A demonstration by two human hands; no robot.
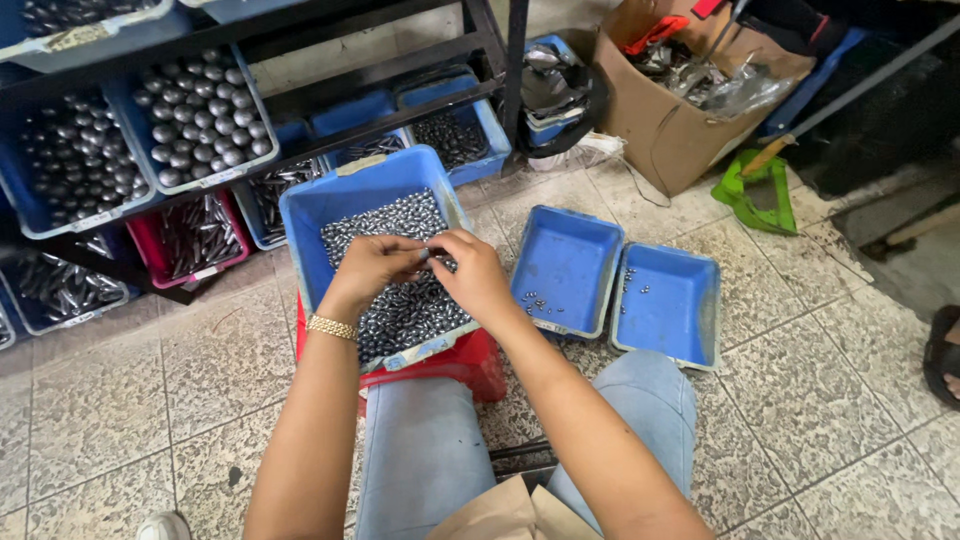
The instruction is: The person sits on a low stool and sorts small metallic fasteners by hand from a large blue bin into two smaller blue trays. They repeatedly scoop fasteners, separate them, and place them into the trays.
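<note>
Both grips meet over the middle of the blue tray [345, 200]: my left hand [372, 268] and my right hand [478, 275] are pinched shut, fingertip to fingertip, on one small grey metal weight [427, 253] held just above the heap. It is so small that I cannot tell whether both hands carry it or one only steadies it. The heap of small oval weights [400, 300] fills the tray beneath, and the tray rests on a red crate [470, 365] right in front of my knees, which I judge keeps the pile within close reach. A gold bracelet [331, 327] sits on my left wrist. To my right two shallower blue trays lie side by side on the floor, the nearer one [566, 262] with a scatter of pieces in its near corner, the farther one [668, 300] with only a few; I judge they stand there to take pieces apart from the main heap. The tiled floor [120, 390] is pale speckled stone with dark joints. A dark metal rack [380, 50] runs along the left and back, holding blue bins of round weights [200, 110] and a red bin of long ones [190, 240]. Behind, a cardboard box [670, 125] holds bagged metal parts, a green plastic piece [755, 190] lies on the floor, and a sandalled foot [945, 355] of another person shows at the right edge.
</note>
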